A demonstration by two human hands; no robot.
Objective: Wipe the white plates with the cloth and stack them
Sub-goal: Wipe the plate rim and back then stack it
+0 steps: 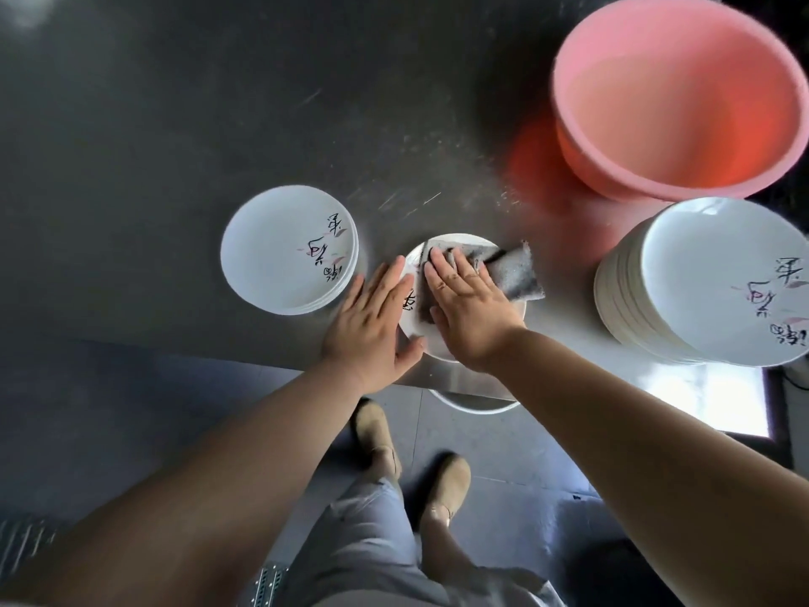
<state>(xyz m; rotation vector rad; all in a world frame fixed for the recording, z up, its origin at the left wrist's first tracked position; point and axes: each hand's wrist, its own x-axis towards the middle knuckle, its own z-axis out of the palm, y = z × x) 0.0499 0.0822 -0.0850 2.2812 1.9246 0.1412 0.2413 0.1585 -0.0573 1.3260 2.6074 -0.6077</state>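
Plate in work (416, 330): white, round, shallow, with dark brush-script partly showing between your hands. It lies flat on the grey table (175, 146) near the front edge, at the centre of your view.

Cloth (508, 273): grey, coarse, folded. One part is spread over the plate; the other end trails off the rim toward 2 o'clock onto the table.

Right hand (464, 304): flat, fingers straight and close together, palm pressed down on the cloth over the plate. It grips nothing.

Left hand (372, 326): flat too, fingers extended, laid against the plate's rim at 9 o'clock, thumb reaching along the near rim. It touches the plate without curling round it.

Short stack (286, 249): a few white plates at 10 o'clock from the plate in work, just beside it and clear of it. The top plate bears black script and small pink marks.

Tall stack (705, 282): many white plates at 3 o'clock, near the table's right end, with the same script on the top one. The pile leans slightly.

Pink basin (674, 98): large, plastic, at 1 o'clock, behind the tall stack.
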